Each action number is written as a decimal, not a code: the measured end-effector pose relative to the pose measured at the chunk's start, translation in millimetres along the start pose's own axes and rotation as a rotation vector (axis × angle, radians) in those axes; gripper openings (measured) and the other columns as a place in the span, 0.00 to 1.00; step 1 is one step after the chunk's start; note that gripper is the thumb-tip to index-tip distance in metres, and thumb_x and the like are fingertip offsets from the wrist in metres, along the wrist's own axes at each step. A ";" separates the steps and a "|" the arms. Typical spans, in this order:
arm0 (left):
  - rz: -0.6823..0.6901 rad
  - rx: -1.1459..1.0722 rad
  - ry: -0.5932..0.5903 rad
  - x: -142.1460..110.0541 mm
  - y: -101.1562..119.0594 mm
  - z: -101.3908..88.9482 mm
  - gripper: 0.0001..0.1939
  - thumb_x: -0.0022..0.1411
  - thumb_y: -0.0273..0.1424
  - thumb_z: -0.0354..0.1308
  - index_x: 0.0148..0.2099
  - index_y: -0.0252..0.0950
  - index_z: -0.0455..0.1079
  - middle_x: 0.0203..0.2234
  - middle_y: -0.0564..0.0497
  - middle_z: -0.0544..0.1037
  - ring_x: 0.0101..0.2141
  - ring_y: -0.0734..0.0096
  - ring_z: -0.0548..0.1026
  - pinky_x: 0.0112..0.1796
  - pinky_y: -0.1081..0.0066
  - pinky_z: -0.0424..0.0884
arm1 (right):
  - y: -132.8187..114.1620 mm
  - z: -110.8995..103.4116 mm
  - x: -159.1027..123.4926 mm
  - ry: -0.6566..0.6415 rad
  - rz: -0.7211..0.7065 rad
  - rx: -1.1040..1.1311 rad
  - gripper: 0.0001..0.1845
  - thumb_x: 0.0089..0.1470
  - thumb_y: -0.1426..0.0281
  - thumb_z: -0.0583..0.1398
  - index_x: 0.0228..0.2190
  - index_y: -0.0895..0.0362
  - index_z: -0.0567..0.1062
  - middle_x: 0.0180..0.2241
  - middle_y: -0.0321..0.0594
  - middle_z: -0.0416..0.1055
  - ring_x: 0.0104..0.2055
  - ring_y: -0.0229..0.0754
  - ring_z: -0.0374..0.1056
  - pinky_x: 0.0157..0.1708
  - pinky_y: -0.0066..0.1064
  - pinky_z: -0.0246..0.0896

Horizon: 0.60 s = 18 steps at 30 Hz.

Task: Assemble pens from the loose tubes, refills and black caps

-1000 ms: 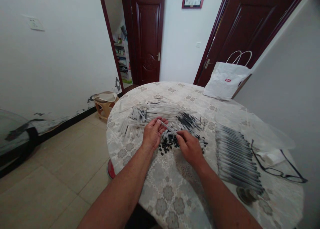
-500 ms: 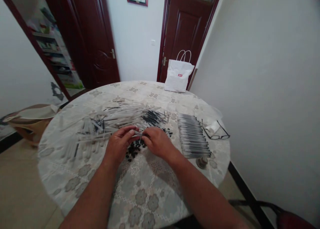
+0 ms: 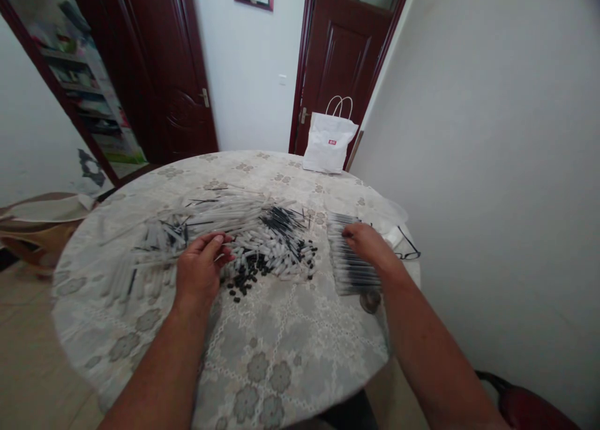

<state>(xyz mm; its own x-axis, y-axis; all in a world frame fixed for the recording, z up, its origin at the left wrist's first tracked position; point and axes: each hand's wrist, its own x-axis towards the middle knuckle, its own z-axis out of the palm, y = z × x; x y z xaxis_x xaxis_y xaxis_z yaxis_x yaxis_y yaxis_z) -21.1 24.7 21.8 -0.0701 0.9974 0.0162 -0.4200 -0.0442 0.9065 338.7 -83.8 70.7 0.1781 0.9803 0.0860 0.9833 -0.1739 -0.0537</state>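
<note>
My right hand [image 3: 368, 245] reaches over a neat row of pens with clear barrels [image 3: 344, 267], its fingers drawn together on the row. Whatever those fingers hold is hidden. My left hand [image 3: 200, 267] is raised at the left of the loose parts, thumb against the curled fingers; what lies between them is too small to make out. Beside it are small black plugs [image 3: 244, 277] and a heap of white pen caps [image 3: 276, 255]. Behind lie whitish pen barrels [image 3: 225, 214] and a bunch of dark refills [image 3: 282, 220].
The round table wears a flowered cloth [image 3: 276, 330]. A small dark round object [image 3: 370, 302] stands near the row, with eyeglasses [image 3: 410, 249] partly behind my right wrist. At the back stands a white paper bag [image 3: 328, 145]. More tubes [image 3: 154, 280] lie left.
My hands were together over the black plugs with a pale tube-like piece. They have separated: the right moved to the pen row, the left drew slightly left. The view shifted a little.
</note>
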 end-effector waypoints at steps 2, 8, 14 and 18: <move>0.004 -0.003 0.039 1.8 0.0 -1.0 0.16 0.46 0.35 0.70 0.38 0.34 0.76 0.33 0.49 0.80 0.26 0.75 0.73 0.25 0.75 0.74 | 16.4 9.3 2.1 -0.016 0.047 -0.028 0.15 0.58 0.74 0.58 0.43 0.57 0.82 0.45 0.46 0.79 0.49 0.45 0.72 0.51 0.30 0.59; 0.026 -0.001 0.144 7.8 -3.6 -5.1 0.15 0.48 0.35 0.68 0.39 0.35 0.75 0.34 0.51 0.79 0.25 0.77 0.72 0.23 0.76 0.73 | 28.8 26.8 2.2 -0.021 0.091 -0.063 0.14 0.58 0.72 0.59 0.43 0.57 0.82 0.45 0.47 0.79 0.51 0.46 0.72 0.52 0.30 0.59; 0.059 -0.018 0.186 8.3 -4.3 -6.4 0.15 0.48 0.35 0.67 0.38 0.35 0.74 0.34 0.51 0.79 0.24 0.78 0.70 0.22 0.76 0.71 | 10.7 24.7 0.4 0.024 0.072 -0.070 0.15 0.61 0.72 0.57 0.45 0.58 0.81 0.47 0.50 0.78 0.52 0.49 0.71 0.52 0.33 0.59; 0.061 -0.025 0.191 7.9 -5.8 -7.2 0.15 0.48 0.34 0.66 0.39 0.34 0.74 0.35 0.50 0.79 0.24 0.77 0.70 0.21 0.76 0.71 | -32.7 19.7 2.1 0.075 -0.084 0.007 0.15 0.64 0.71 0.55 0.45 0.58 0.80 0.45 0.49 0.78 0.50 0.47 0.71 0.50 0.31 0.58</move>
<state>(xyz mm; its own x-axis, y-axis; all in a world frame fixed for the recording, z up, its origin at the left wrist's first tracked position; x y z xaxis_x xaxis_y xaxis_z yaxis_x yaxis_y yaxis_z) -25.7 32.4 13.6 -0.2656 0.9640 -0.0122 -0.4315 -0.1075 0.8957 306.2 -74.2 53.0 0.0973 0.9815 0.1647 0.9947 -0.0902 -0.0503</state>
